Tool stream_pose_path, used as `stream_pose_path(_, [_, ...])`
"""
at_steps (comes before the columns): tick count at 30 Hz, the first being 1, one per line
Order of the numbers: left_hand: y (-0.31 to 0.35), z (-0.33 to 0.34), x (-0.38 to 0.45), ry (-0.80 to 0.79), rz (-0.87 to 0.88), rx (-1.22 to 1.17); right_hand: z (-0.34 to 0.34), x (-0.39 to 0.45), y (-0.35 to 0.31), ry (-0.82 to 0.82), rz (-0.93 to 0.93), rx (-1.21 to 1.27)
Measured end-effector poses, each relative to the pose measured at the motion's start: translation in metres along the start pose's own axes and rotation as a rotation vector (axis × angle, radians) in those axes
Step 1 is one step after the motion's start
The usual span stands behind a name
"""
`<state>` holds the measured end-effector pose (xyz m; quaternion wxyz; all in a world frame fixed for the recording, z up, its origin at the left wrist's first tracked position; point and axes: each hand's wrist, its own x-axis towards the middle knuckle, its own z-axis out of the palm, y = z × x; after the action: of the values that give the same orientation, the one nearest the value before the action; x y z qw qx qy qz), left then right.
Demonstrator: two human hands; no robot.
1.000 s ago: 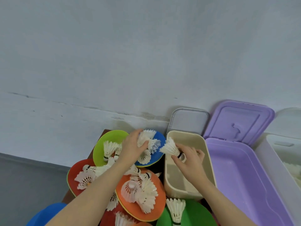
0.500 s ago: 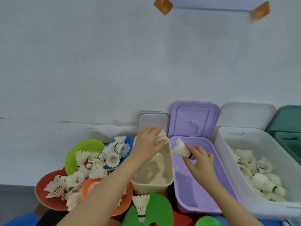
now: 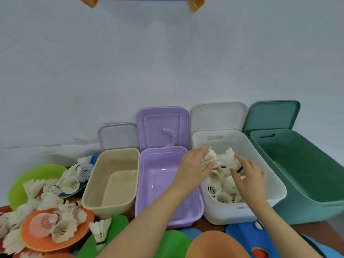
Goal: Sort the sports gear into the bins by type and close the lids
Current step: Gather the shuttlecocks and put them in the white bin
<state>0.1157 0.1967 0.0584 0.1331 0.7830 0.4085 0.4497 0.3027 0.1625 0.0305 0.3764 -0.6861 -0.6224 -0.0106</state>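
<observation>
While both hands hover over the white bin (image 3: pixel 275 185), the step in hand appears to be the delivery of shuttlecocks into it. Left hand (image 3: pixel 193 168): fingers curled round a white shuttlecock (image 3: pixel 209 159), held above the bin's near-left part. Right hand (image 3: pixel 248 175): fingers pinching a second shuttlecock (image 3: pixel 229 159) at its black-banded cork end, skirt pointing up and leftward. Neither shuttlecock has yet been let go; the next move, by this reading, calls for the fingers to part so both drop onto the heap, then a return to the pile at left.

Containers, left to right: beige bin (image 3: pixel 111 183), nothing visible inside; purple bin (image 3: pixel 167 185), likewise bare within; white bin, holding a heap of shuttlecocks (image 3: pixel 223 187); green bin (image 3: pixel 305 175), interior showing no contents. Behind each stands its lid, raised and leaning toward the wall: clear lid (image 3: pixel 118 135), purple lid (image 3: pixel 162 125), white lid (image 3: pixel 218 116), green lid (image 3: pixel 271 114). None is closed.

Unsorted gear remains on the tabletop at left: loose shuttlecocks (image 3: pixel 63 226) strewn over coloured discs (image 3: pixel 33 174), with further discs along the near edge.
</observation>
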Motion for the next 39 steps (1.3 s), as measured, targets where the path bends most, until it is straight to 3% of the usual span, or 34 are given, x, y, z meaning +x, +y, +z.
stream_pose_path(4, [0.008, 0.034, 0.002, -0.151, -0.141, -0.075, -0.006, 0.008, 0.030, -0.028, 0.035, -0.031])
stream_pose_path(9, [0.001, 0.050, 0.005, -0.516, -0.081, 0.382, -0.002, 0.014, 0.042, -0.449, 0.068, -0.260])
stream_pose_path(12, [-0.005, 0.048, -0.001, -0.617, -0.023, 0.521, -0.005, 0.014, 0.036, -0.489, 0.060, -0.306])
stream_pose_path(16, [-0.013, 0.039, -0.010, -0.425, 0.027, 0.472, -0.005, 0.015, 0.028, -0.378, -0.021, -0.272])
stream_pose_path(21, [-0.013, -0.003, -0.006, -0.348, -0.064, 0.497, 0.012, 0.020, -0.005, -0.341, -0.134, -0.145])
stream_pose_path(30, [-0.070, -0.128, -0.036, -0.287, -0.230, 0.605, 0.079, 0.015, -0.119, -0.429, -0.273, 0.074])
stream_pose_path(39, [-0.164, -0.245, -0.097, -0.217, -0.390, 0.654, 0.158, -0.004, -0.251, -0.528, -0.354, 0.143])
